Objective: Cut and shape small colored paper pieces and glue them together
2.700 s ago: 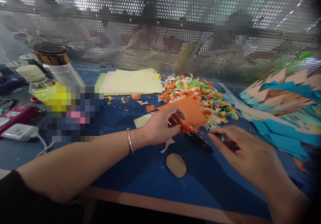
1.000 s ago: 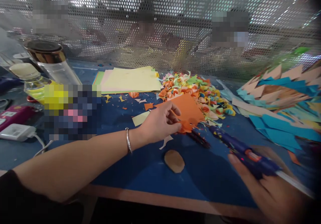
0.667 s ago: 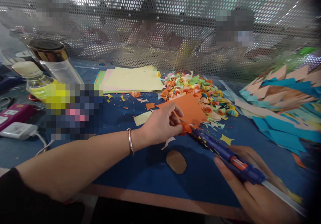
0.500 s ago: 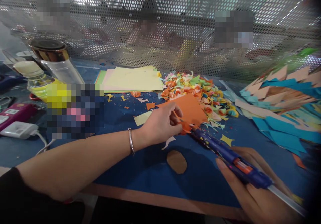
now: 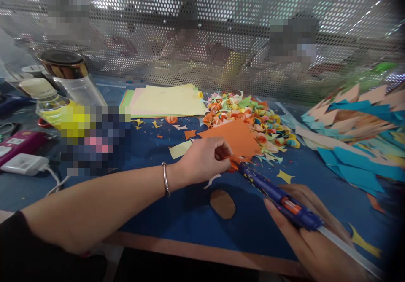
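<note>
- Left hand point(image 5: 207, 159) pinches a small orange paper bit point(image 5: 234, 165) — by the big orange sheet point(image 5: 243, 138).
- Right hand point(image 5: 316, 248) curls around a blue glue gun point(image 5: 270, 190) — it points at that bit.
- A brown oval point(image 5: 222, 204) lies on the blue table point(image 5: 177, 218).

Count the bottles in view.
2, both at left: a tall bottle with a dark lid, and a cream-capped bottle in front. Others may be hidden.

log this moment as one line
left hand: pinching orange paper piece; right hand: holding blue plastic glue gun, pointed toward it; nearby: brown cardboard oval
</note>
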Demonstrator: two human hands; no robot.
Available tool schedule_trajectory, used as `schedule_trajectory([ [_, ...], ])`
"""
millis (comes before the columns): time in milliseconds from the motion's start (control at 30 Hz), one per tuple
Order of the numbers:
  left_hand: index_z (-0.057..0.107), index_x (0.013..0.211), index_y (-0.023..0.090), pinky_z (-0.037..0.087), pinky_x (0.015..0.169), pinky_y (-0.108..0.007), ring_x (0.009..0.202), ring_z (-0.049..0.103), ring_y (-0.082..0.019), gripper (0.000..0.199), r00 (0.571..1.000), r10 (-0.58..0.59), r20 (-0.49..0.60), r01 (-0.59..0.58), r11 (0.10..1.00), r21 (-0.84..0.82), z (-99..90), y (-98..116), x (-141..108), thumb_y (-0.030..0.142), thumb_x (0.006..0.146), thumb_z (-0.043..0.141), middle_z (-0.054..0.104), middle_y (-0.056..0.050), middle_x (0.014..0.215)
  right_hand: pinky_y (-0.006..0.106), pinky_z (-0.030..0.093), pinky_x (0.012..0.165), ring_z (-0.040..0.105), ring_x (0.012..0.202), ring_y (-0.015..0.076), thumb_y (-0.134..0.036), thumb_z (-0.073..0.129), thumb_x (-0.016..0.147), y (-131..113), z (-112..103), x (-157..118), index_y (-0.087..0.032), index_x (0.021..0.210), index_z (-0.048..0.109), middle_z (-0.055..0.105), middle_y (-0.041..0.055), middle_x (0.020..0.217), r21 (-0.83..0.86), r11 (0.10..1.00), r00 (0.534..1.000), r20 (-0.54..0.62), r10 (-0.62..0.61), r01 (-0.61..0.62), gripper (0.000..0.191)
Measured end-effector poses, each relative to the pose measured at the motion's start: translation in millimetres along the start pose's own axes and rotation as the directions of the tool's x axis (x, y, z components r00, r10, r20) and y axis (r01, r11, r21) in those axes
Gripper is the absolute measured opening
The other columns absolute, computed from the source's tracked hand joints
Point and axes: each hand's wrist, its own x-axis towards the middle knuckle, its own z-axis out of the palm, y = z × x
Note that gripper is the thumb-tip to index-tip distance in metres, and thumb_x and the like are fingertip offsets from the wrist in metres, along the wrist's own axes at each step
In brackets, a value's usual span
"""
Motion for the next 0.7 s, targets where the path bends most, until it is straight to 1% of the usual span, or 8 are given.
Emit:
schedule_trajectory([
  [200, 0.063, 0.083, 0.02, 0.055, 0.07, -0.033, 0.075, 0.068, -0.018, 0.016, 1.0, -0.008, 0.004, 0.008, 1.0, 0.017, -1.1, 1.5, -0.4, 0.027, 0.069, 0.065, 0.069, -0.003, 0.074, 0.03, 0.058, 0.073, 0.075, 0.08, 0.0201, -0.029, 0.058, 0.102, 1.0, -1.3, 1.5, -0.027, 0.105, 0.061, 0.071, 0.0024, 0.092, 0.008, 1.0, 0.999, -0.017, -0.027, 0.027, 0.005],
  [400, 0.064, 0.082, 0.02, 0.054, 0.069, -0.033, 0.074, 0.067, -0.017, 0.015, 1.0, -0.013, 0.003, 0.012, 0.999, 0.047, -1.5, 2.1, -0.3, 0.027, 0.068, 0.064, 0.068, -0.002, 0.071, 0.03, 0.057, 0.071, 0.074, 0.076, 0.0194, -0.029, 0.057, 0.102, -1.9, -2.1, 4.1, -0.027, 0.102, 0.061, 0.07, 0.0014, 0.09, 0.021, 1.0, 1.0, -0.012, -0.009, 0.009, 0.004],
  [700, 0.063, 0.081, 0.021, 0.053, 0.069, -0.032, 0.076, 0.068, -0.018, 0.014, 1.0, 0.019, 0.011, -0.02, 0.998, 0.057, -1.3, 0.1, 1.0, 0.028, 0.069, 0.063, 0.07, -0.003, 0.073, 0.03, 0.057, 0.071, 0.074, 0.077, 0.0206, -0.029, 0.057, 0.103, 1.1, -2.3, 1.9, -0.025, 0.101, 0.061, 0.07, 0.0039, 0.09, -0.003, 0.999, 0.999, -0.015, -0.051, 0.051, 0.006],
])
